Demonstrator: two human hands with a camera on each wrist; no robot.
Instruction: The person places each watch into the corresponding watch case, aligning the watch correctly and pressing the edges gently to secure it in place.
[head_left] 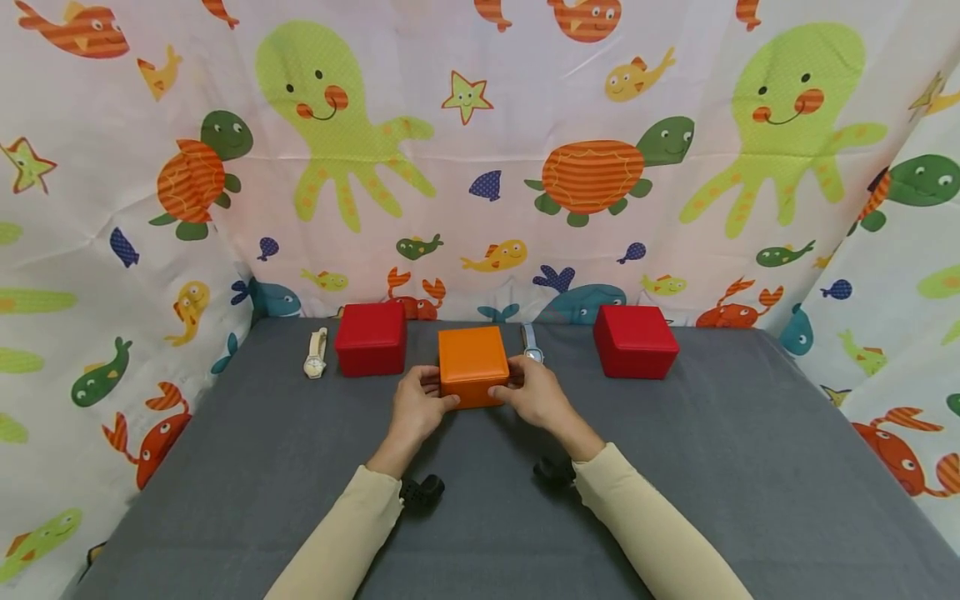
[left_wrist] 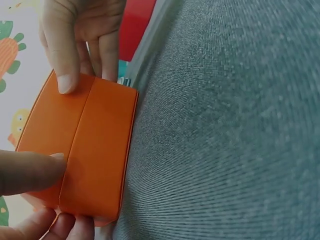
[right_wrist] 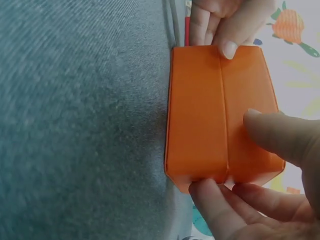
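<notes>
An orange box [head_left: 472, 358] with its lid down is at the middle of the dark grey cloth. My left hand [head_left: 418, 408] grips its left side, thumb on the front face and fingers along the side wall. On the opposite side my right hand [head_left: 538, 392] holds it likewise. In the left wrist view, the seam between lid and base of the orange box [left_wrist: 100, 145] shows no gap. From the right wrist, the box [right_wrist: 200, 115] is seen with my right thumb lying above that seam.
A red box [head_left: 371, 339] stands back left, with a cream-strapped watch [head_left: 316, 353] beside it. Behind my right hand lies a watch with a grey strap [head_left: 529, 337]. Another red box [head_left: 636, 342] sits back right. A sea-animal curtain [head_left: 480, 208] borders the table's far edge.
</notes>
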